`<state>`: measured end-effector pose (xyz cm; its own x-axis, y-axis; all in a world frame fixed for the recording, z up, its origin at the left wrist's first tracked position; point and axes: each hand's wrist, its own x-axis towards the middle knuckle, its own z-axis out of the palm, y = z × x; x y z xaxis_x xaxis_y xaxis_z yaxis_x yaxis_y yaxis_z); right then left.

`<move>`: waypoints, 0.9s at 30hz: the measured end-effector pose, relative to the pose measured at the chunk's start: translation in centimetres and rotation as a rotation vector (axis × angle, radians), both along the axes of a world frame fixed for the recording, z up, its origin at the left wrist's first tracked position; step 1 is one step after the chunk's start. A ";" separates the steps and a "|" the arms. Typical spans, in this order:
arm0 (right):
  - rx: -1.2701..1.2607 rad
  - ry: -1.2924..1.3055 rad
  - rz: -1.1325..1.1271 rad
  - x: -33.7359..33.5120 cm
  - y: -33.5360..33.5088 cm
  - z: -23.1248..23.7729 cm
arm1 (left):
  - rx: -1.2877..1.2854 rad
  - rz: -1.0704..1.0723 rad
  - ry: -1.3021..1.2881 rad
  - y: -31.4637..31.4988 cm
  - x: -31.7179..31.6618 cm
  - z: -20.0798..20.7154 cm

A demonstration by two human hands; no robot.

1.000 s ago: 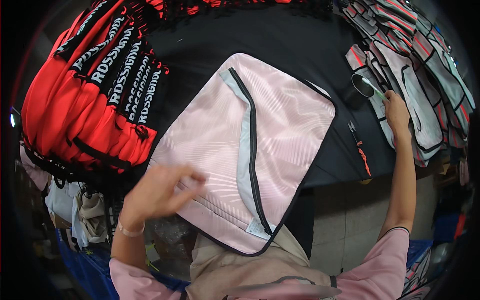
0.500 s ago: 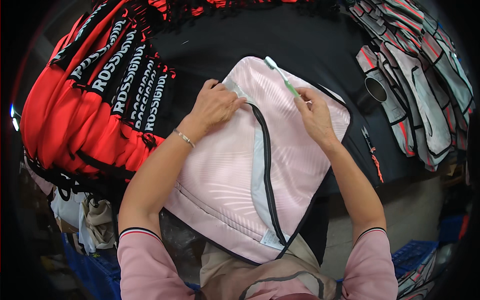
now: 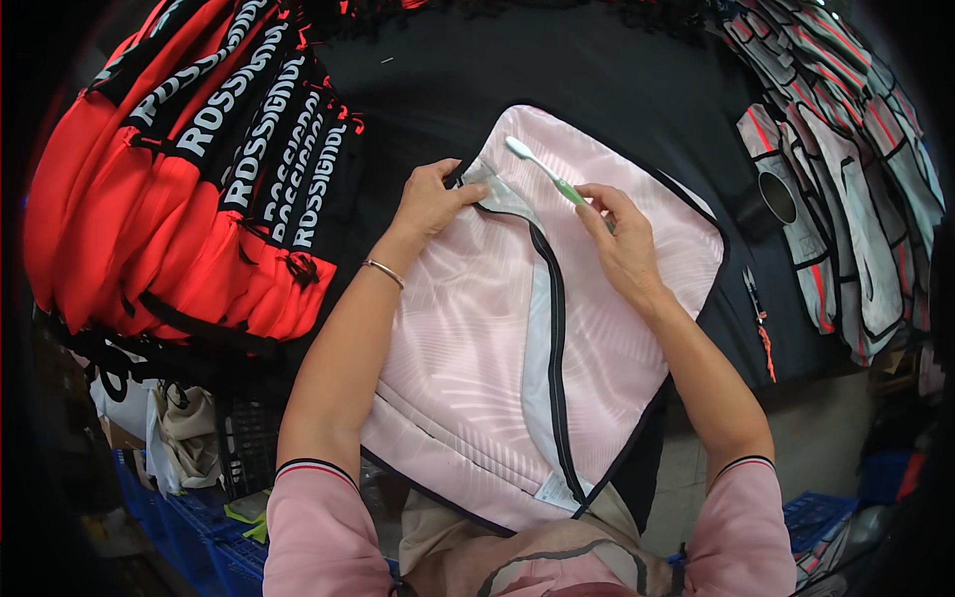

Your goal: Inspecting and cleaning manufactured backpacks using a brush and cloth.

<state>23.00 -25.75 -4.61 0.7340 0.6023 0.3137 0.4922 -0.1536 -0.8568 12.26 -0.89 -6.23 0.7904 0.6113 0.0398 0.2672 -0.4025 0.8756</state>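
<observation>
A pale pink fabric panel (image 3: 468, 328) with black edging lies across the black table and my lap. Along its middle runs a black zipper (image 3: 559, 368), its slit showing light grey lining (image 3: 537, 378). At the panel's upper left edge my left hand (image 3: 438, 199) pinches the fabric near the zipper's far end, thumb on top. In my right hand (image 3: 622, 234) is a green and white toothbrush (image 3: 559, 181), gripped by its handle. The white brush head points up and left, over the far part of the panel; I cannot tell whether it touches the fabric.
Red and black bags (image 3: 179, 199) are piled on the left. Grey pieces with orange stripes (image 3: 846, 199) are heaped on the right beside a dark cup (image 3: 776, 199). Small thread snips (image 3: 753, 298) with an orange cord lie right of the panel. Blue crates (image 3: 189, 527) stand below.
The panel has shifted slightly right. My left hand has changed its hold at the panel's left edge, and the toothbrush head has swung left and nearer to me.
</observation>
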 end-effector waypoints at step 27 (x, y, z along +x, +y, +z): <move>-0.263 -0.544 0.039 0.2 1.5 -2.8 | -0.904 -0.185 -0.220 -0.4 -0.8 -3.3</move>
<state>23.21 -24.21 -7.36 0.4857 0.7338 0.4749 0.8588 -0.2992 -0.4160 11.48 -1.24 -9.49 0.9089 0.3494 -0.2276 0.0589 0.4328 0.8995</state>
